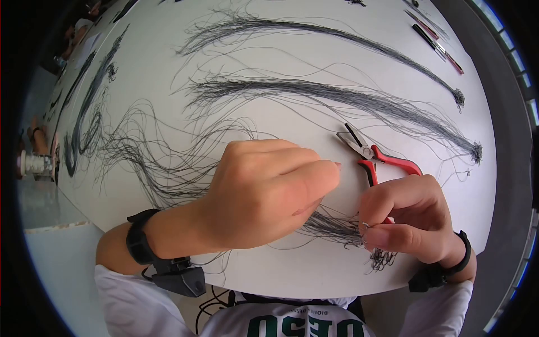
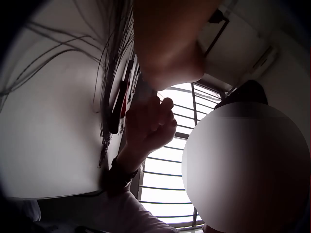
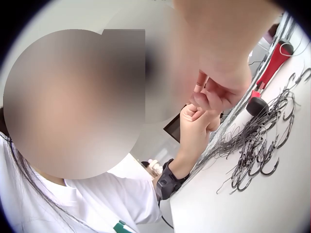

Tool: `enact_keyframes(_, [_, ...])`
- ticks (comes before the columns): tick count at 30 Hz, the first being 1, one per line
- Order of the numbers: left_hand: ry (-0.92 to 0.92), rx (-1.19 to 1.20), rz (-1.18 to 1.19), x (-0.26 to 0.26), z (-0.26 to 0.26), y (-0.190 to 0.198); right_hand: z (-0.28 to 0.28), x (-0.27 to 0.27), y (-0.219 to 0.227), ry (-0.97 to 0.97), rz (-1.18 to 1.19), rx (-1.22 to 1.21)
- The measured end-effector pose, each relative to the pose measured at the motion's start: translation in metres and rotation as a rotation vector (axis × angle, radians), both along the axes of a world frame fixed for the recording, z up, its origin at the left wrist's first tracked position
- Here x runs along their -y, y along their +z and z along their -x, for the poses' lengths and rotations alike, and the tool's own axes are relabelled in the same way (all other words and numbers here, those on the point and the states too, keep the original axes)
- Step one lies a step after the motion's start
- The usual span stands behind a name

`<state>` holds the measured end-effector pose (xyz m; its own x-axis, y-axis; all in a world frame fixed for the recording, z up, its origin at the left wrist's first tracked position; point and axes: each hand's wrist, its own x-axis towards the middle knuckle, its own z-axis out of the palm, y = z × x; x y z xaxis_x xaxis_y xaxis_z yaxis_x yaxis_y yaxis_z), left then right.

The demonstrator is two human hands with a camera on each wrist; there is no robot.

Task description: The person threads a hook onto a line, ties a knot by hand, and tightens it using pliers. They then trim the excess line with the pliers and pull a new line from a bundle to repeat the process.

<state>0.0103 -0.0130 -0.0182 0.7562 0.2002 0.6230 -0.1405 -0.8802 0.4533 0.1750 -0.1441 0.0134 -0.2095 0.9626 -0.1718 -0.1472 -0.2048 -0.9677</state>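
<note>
In the head view my left hand (image 1: 269, 194) is curled above the dark strands, its back to the camera. Whether a thin line lies between its fingers cannot be told. Close by on the right, my right hand (image 1: 410, 219) pinches a small metal hook (image 1: 366, 226) between thumb and forefinger. Below both hands lies a bundle of dark lines (image 1: 334, 226), with a cluster of hooks (image 1: 383, 259) at its right end. The right wrist view shows these hooks (image 3: 265, 158) large on the white table, while my left hand (image 3: 197, 119) appears beyond my right hand (image 3: 223, 90).
Red-handled pliers (image 1: 396, 160) lie with parted jaws behind my right hand. Two long line bundles (image 1: 337, 92) (image 1: 348, 36) stretch across the white table (image 1: 303, 275). Pens or thin tools (image 1: 438, 48) lie at the back right; a spool (image 1: 38, 164) stands at the far left.
</note>
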Motion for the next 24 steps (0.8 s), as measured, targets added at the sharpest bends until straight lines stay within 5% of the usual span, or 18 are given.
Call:
enact_keyframes(6, [-0.171, -0.141, 0.357, 0.003, 0.003, 0.011, -0.007, -0.002, -0.002, -0.13, -0.209, 0.109])
enact_keyframes(13, [-0.122, -0.278, 0.535, 0.0, 0.009, 0.013, 0.0, -0.007, -0.004, -0.011, -0.414, 0.407])
enact_keyframes(15, [-0.101, -0.173, 0.696, 0.005, 0.005, 0.012, 0.002, -0.006, -0.005, 0.016, -0.443, 0.435])
enact_keyframes(22, [-0.184, 0.038, 0.606, 0.006, -0.002, 0.005, 0.003, -0.007, -0.002, 0.078, -0.37, 0.457])
enact_keyframes(24, [-0.28, -0.111, 1.016, 0.009, 0.0, 0.011, 0.003, -0.007, -0.002, 0.039, -0.365, 0.496])
